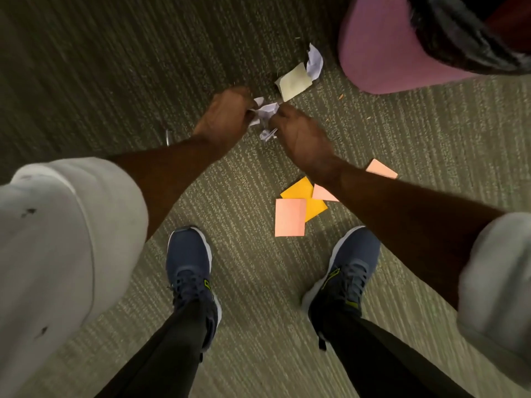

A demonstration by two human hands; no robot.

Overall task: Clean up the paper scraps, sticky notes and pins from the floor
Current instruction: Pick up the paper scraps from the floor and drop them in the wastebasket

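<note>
My left hand [222,116] and my right hand [301,136] both grip crumpled white paper scraps [265,113] between them, low over the carpet. Just beyond lie a pale yellow sticky note [293,81] and another crumpled white scrap [314,61]. Under my right forearm lie pink sticky notes [290,216] [380,168] [323,193] and an orange one [298,191]. A small metal pin [168,137] lies on the carpet left of my left wrist.
A purple bin [382,50] with a black liner [459,38] stands at the upper right. My two blue shoes [191,268] [344,271] stand on the striped green carpet [258,282]. Small orange bits [341,96] dot the carpet near the bin.
</note>
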